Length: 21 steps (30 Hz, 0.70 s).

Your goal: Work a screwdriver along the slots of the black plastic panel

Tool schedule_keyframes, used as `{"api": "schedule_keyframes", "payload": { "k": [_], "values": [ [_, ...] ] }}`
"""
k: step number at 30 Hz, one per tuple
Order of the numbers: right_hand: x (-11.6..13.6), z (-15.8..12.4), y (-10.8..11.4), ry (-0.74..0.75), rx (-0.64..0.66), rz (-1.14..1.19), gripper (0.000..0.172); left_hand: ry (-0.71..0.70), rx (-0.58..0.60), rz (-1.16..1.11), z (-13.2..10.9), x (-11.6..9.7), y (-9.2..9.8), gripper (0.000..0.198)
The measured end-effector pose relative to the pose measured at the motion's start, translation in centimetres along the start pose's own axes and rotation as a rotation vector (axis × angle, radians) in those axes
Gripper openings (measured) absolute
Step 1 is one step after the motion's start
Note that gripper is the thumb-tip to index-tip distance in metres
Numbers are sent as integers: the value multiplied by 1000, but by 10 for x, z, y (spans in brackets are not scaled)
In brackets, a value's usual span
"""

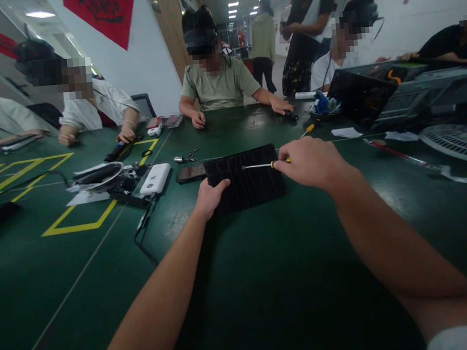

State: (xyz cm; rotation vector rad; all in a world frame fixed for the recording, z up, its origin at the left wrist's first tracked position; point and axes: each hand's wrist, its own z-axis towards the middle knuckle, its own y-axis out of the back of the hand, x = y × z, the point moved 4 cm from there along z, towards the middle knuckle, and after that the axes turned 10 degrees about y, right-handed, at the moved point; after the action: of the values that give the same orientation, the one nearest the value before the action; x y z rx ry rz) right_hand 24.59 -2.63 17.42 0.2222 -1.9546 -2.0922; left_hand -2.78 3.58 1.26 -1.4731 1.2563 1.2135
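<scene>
My left hand [211,197] grips the left edge of a flat black panel [254,187], thumb on its face and fingers behind it. The panel is tilted up towards me above the green table [290,278]. In my right hand [315,160] is a screwdriver [259,166] with a yellow handle, closed between thumb and fingers. Its shaft points left across the panel, and the tip is at a small spot near the panel's middle. Whether the tip touches the panel I cannot tell. Just behind the panel's left side lies a dark phone-like device [188,173].
A white power bank [155,179] with a cable lies to the left, beside a cluttered dish [98,176]. Another yellow screwdriver [310,130] lies beyond my right hand. At right are a white fan [457,141] and grey equipment [416,90]. Several people sit around the table.
</scene>
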Motion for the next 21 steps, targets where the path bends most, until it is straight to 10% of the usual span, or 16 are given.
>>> {"api": "schedule_keyframes", "payload": {
  "k": [21],
  "values": [
    [-5, 4, -11, 34, 87, 4, 46, -3, -9, 7, -3, -3, 1, 41]
  ]
}}
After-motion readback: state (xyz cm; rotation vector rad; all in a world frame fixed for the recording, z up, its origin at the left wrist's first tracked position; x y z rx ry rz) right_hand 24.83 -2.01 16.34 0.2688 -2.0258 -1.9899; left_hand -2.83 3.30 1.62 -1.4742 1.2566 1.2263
